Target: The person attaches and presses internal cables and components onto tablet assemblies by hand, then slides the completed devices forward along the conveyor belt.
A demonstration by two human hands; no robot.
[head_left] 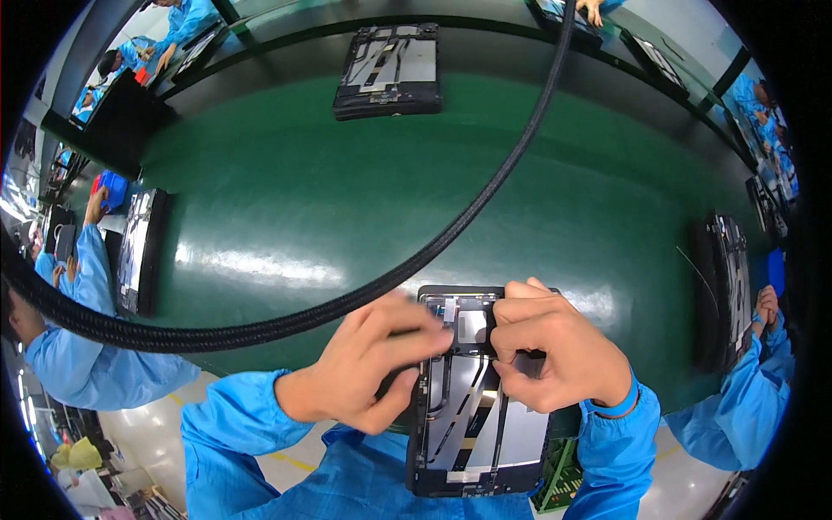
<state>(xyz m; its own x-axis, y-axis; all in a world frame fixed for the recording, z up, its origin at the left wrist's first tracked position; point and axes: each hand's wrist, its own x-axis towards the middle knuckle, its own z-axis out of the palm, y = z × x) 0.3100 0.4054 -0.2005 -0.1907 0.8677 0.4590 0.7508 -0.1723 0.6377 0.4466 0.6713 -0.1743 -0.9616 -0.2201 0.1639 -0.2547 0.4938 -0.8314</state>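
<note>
In front of me an opened tablet (524, 433) lies at the near edge of the green table, its inside facing up with silver battery panels, dark flat cables and a bare board area at the top. Over its upper left side reaches my left hand (364, 360), slightly blurred, fingers stretched out and the thumb apart from them, with nothing seen in it. My right hand (563, 342) rests at the tablet's upper right with fingers curled and pressed together. Whatever those fingers hold is hidden. A blue band circles the right wrist.
A black braided cable (364, 299) arcs across the view. Stacked opened tablets stand at the far side (387, 74), left (139, 251) and right (728, 286) of the green table (347, 191). Co-workers in blue sit on both sides; a green rack (559, 481) shows below the table's edge.
</note>
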